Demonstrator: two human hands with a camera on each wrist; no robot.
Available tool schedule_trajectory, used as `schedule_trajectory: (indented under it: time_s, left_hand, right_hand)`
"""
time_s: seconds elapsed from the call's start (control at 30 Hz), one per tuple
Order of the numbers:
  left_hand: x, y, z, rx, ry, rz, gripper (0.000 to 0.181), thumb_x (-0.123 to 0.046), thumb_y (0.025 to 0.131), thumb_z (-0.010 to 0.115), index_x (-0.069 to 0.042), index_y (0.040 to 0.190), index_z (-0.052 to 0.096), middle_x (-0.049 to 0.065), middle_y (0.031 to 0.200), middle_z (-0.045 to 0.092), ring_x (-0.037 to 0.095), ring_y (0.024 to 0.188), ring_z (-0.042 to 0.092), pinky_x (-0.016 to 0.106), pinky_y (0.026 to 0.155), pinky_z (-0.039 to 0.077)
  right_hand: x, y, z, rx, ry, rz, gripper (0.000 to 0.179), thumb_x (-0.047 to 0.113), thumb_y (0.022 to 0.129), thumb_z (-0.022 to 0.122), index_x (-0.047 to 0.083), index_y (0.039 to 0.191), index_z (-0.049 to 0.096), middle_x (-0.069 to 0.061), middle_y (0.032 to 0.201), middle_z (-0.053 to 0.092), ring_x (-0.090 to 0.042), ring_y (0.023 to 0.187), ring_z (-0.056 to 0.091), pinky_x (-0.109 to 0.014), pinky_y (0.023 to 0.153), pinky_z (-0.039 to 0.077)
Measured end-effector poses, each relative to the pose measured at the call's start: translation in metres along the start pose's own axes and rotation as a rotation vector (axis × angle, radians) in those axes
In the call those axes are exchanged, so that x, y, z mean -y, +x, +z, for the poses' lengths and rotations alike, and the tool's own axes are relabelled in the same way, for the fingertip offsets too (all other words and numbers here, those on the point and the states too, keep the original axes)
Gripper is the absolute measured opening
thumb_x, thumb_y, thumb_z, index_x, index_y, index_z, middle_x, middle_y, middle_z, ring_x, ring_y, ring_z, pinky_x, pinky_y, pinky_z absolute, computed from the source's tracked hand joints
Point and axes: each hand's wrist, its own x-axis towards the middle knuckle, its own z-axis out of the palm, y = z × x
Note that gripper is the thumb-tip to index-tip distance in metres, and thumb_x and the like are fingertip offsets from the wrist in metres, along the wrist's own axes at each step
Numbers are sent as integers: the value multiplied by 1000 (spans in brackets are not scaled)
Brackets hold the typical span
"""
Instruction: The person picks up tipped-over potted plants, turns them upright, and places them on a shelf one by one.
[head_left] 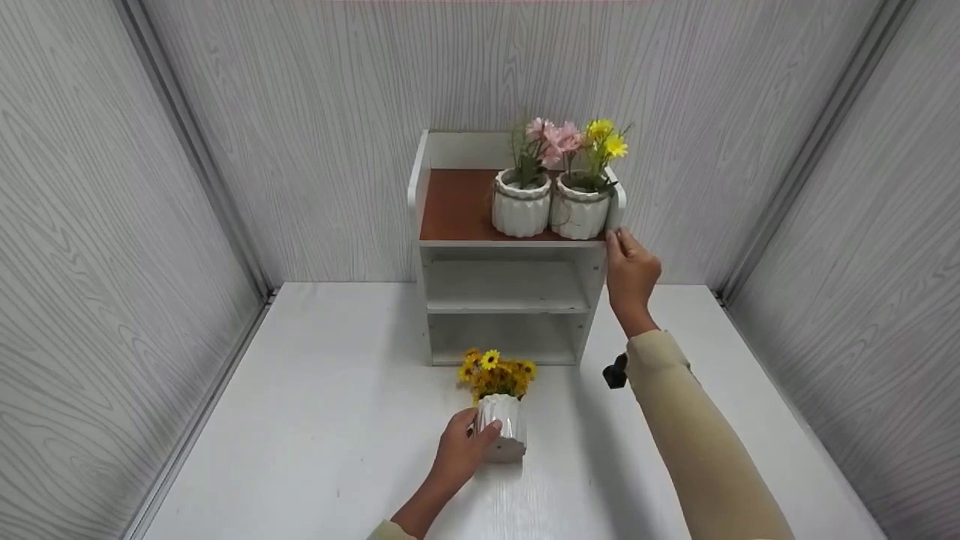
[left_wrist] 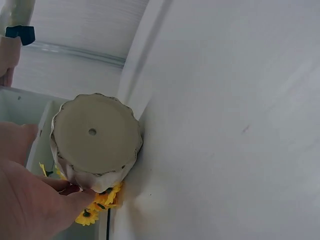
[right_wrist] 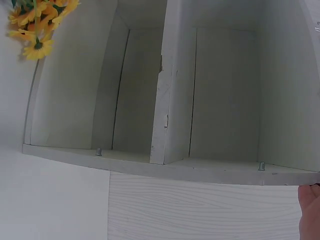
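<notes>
While my left fingers point(head_left: 463, 418) curl round the side of a white fluted pot point(head_left: 511, 416), with the thumb point(head_left: 489, 433) across its front, its orange-yellow flowers point(head_left: 495, 375) stay out of my grasp; I take that side hold to be what spares the petals. The pot is tipped, blooms toward the shelf unit point(head_left: 510, 310), and its underside faces my left wrist camera, showing the drain hole point(left_wrist: 92, 132). Whether its lower rim touches the bench point(head_left: 315, 420) I cannot tell.

My right fingers point(head_left: 615, 244) pinch the front edge of the unit's right side panel point(right_wrist: 215, 175), up beside the top board point(head_left: 457, 206). That hold probably steadies the unit, since I see nothing fixing it to the bench.

On the reddish-brown board, two more white pots stand upright, close side by side toward the right end: the pink-flowered pot point(head_left: 523, 212) further left, the yellow-flowered pot point(head_left: 581, 216) by the panel. Raised sides and back likely keep them from sliding off.

Inside the unit, small metal pegs point(right_wrist: 261, 166) jut from the right panel, presumably as shelf supports. The unit stands at the bench's far side, in front of the wood-grained back wall point(head_left: 345, 187).
</notes>
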Motion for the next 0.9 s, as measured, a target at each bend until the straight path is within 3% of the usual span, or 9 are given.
schedule_trajectory:
  time_s: [0.27, 0.43, 0.5, 0.57, 0.7, 0.9]
  left_hand:
    - [-3, 6, 8, 15, 57, -49, 84, -56, 93, 66, 0, 151, 41, 21, 152, 43, 37, 139, 45, 57, 113, 39]
    - [-4, 9, 12, 28, 96, -24, 86, -50, 91, 71, 2, 152, 38, 23, 153, 40, 40, 139, 44, 58, 113, 39]
    - [-5, 10, 12, 35, 120, -5, 86, -48, 92, 71, 4, 152, 38, 24, 153, 40, 41, 140, 43, 58, 113, 38]
    - [-5, 11, 11, 43, 153, 4, 87, -47, 92, 72, 7, 151, 37, 26, 154, 40, 42, 142, 41, 59, 114, 37]
    - [-8, 13, 3, 80, 206, 4, 86, -47, 92, 71, 7, 150, 40, 25, 154, 43, 43, 143, 40, 59, 115, 34]
    - [-14, 15, -10, 171, 232, 14, 77, -41, 96, 68, 5, 151, 40, 22, 153, 46, 39, 143, 41, 58, 115, 35]
  right_hand:
    - [1, 1, -1, -12, 16, 9, 24, 18, 99, 67, 2, 82, 68, -4, 77, 67, -9, 66, 48, -14, 59, 36]
    - [0, 0, -1, -4, -8, 1, 27, 20, 100, 65, 2, 79, 65, -3, 69, 60, -10, 61, 43, -16, 55, 30]
    - [0, 0, -1, 5, -10, 2, 27, 20, 100, 64, 2, 81, 66, -5, 70, 64, -9, 62, 46, -15, 55, 31]
    - [0, -1, 0, 6, -7, 7, 24, 21, 100, 64, 2, 86, 72, -6, 82, 74, -7, 67, 55, -12, 58, 37]
    - [1, -2, -1, 1, 23, 21, 21, 19, 99, 66, 2, 94, 76, -10, 95, 78, -8, 77, 63, -10, 64, 42]
    - [1, -2, 0, -3, -4, 6, 21, 18, 99, 66, 0, 89, 73, -10, 86, 75, -11, 68, 53, -13, 60, 37]
